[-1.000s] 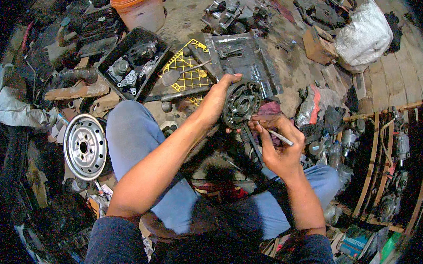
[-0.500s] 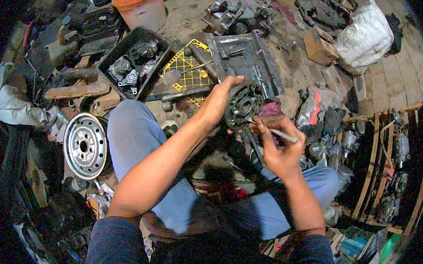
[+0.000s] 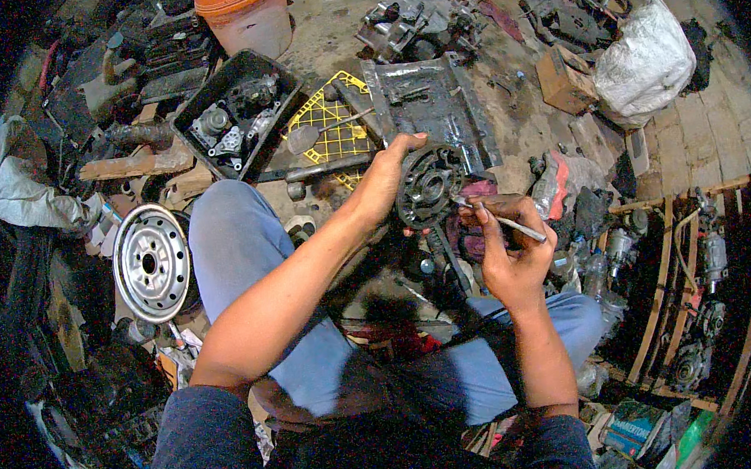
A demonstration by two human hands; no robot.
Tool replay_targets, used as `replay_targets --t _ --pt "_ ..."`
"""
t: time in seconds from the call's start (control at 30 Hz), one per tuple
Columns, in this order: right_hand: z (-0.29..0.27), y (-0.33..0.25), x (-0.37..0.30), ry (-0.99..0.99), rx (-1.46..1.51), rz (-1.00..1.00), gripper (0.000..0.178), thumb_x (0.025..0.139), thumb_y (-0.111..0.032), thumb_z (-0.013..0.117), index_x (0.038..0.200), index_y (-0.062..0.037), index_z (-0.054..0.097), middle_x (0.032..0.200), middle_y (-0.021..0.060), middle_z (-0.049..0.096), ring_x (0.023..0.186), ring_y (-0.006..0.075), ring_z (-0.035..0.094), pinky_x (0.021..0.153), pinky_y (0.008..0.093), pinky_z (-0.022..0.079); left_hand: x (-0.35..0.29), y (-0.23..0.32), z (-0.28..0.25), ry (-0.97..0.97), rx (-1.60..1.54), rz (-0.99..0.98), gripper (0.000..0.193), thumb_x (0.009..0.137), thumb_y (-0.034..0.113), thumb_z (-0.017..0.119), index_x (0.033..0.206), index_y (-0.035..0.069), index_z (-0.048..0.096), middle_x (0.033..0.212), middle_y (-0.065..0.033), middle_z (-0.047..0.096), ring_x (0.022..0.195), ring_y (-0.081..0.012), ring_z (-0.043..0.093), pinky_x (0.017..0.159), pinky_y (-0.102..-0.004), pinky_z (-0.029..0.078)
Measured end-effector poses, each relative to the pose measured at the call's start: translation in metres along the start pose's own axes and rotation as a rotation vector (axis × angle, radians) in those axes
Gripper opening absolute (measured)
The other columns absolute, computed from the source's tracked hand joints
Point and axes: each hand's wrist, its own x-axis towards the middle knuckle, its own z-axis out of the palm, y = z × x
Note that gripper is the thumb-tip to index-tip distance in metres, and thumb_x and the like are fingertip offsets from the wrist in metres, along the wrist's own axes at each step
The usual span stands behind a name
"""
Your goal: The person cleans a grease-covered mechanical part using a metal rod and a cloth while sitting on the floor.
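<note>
My left hand (image 3: pixel 383 181) grips a dark, greasy round metal part (image 3: pixel 430 187) by its left edge, thumb along the top. The part has a ring shape with several openings and a raised centre; its face is turned up toward me. In my right hand (image 3: pixel 512 253), closed in a pencil-like grip, is a thin grey metal rod-shaped tool (image 3: pixel 521 228). The tool's tip points left at the part's right rim; whether it touches cannot be told. Behind the tool lies a dark maroon cloth (image 3: pixel 475 239). My left fingers beneath the part are mostly hidden.
A black metal pan (image 3: pixel 423 96) lies ahead, beside a yellow grid (image 3: pixel 347 138). A black bin (image 3: pixel 280 72) of metal parts and an orange-lidded bucket (image 3: pixel 256 30) stand farther left. The steel wheel (image 3: pixel 151 238) is by my left knee; a white sack (image 3: pixel 647 63) is far right.
My right hand and the rod-shaped tool have shifted right, drawing the tip away from the middle of the part's face. My left hand and the round part stay nearly in place.
</note>
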Motion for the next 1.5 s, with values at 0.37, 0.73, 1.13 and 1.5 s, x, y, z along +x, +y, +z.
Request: replay_targets --t 0.37,0.73,1.13,1.5 --pt "-0.001 0.001 -0.002 0.026 0.224 0.043 0.012 0.086 0.007 0.067 0.095 0.0007 0.064 0.098 0.0154 0.074 0.089 0.0221 0.072 0.080 0.0320 0.056 -0.006 0.008 0.003 -0.058 -0.063 0.040 0.062 0.093 0.058 0.036 0.109 0.004 0.064 0.071 -0.0112 0.068 0.045 -0.0233 0.062 0.032 -0.0293 0.044" --pt "-0.002 0.002 0.001 -0.074 0.042 0.029 0.010 0.084 0.005 0.067 0.093 -0.0003 0.067 0.092 0.0125 0.072 0.084 0.0230 0.071 0.076 0.0327 0.055 0.003 0.000 -0.007 -0.155 -0.056 -0.073 0.068 0.090 0.061 0.041 0.113 0.001 0.063 0.089 -0.0174 0.072 0.059 -0.0313 0.069 0.045 -0.0407 0.057" --pt "-0.001 0.000 -0.001 -0.153 0.098 0.184 0.006 0.084 0.003 0.067 0.088 -0.0004 0.068 0.084 0.0131 0.071 0.076 0.0253 0.070 0.070 0.0332 0.053 -0.006 -0.003 0.007 -0.091 -0.052 -0.152 0.068 0.089 0.063 0.040 0.115 0.003 0.063 0.079 -0.0165 0.071 0.048 -0.0278 0.065 0.033 -0.0315 0.050" --pt "0.001 0.009 -0.003 -0.069 0.109 0.192 0.002 0.085 0.001 0.068 0.087 0.0008 0.068 0.080 0.0117 0.069 0.070 0.0220 0.067 0.066 0.0336 0.052 -0.012 -0.007 0.016 -0.116 -0.316 -0.152 0.062 0.093 0.056 0.032 0.101 0.004 0.065 0.075 -0.0143 0.070 0.046 -0.0276 0.062 0.033 -0.0332 0.047"
